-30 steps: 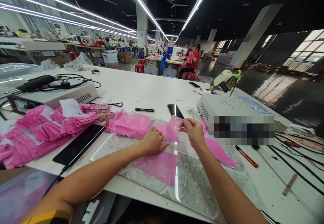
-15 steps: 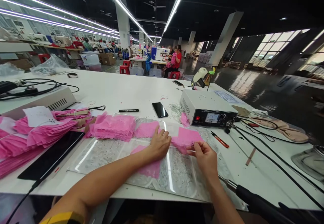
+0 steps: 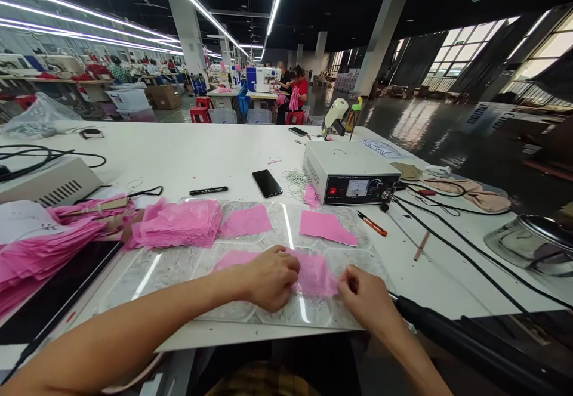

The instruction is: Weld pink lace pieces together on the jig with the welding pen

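Observation:
A pink lace piece (image 3: 316, 275) lies on a clear plastic sheet (image 3: 170, 268) at the near edge of the white table (image 3: 215, 151). My left hand (image 3: 268, 277) rests on its left part with fingers curled down. My right hand (image 3: 367, 303) pinches its right edge. Another pink piece (image 3: 326, 227) lies flat further back on the sheet, and a third (image 3: 246, 222) sits to its left. A stack of pink lace (image 3: 179, 224) stands beside that.
A white control box (image 3: 351, 172) with a dial stands behind the sheet, cables running right. A black phone (image 3: 267, 182), a marker (image 3: 208, 191), a red-handled tool (image 3: 371, 224), a dark tablet (image 3: 49, 297) and more pink bundles (image 3: 40, 247) lie around. A black handle (image 3: 447, 333) sits near right. Workers sit far back.
Both hands came down from the lifted pink piece toward the near edge and now press a lace piece onto the sheet. One pink piece was left lying flat further back. The camera view swung left.

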`<state>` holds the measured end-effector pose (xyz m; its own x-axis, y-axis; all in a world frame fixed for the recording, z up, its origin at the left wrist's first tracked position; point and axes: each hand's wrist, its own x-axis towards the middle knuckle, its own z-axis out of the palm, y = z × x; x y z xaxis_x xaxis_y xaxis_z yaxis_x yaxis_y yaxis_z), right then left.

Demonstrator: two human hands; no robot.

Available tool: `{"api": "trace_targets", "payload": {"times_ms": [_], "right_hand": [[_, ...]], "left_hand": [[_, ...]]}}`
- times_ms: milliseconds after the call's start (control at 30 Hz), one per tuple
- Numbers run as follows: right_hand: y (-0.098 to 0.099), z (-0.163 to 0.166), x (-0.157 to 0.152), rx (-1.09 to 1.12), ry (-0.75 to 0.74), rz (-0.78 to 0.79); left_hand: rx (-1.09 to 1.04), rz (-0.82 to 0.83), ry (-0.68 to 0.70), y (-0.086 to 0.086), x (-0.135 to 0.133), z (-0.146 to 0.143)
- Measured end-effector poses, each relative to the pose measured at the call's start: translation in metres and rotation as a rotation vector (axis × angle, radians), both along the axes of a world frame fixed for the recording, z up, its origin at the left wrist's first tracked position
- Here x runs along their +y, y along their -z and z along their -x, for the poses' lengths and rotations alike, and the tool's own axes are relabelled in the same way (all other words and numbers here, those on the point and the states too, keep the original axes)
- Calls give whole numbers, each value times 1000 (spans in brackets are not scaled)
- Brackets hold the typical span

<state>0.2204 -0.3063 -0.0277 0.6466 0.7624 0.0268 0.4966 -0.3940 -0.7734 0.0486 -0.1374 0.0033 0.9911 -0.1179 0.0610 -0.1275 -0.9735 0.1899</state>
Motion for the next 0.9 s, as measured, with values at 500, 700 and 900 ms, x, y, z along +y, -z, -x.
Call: {"api": "trace_targets", "payload": {"times_ms": [500,700,900], "right_hand": [[11,-13,6,-447,-139,205],[8,-47,23,-409,-16,82],[11,-73,42,-387,-17,52]], "left_hand": [[-41,95,-89,30,22,-27],[-29,144,-365,20,59,-86],[102,185,-392,21,74,-109]]}}
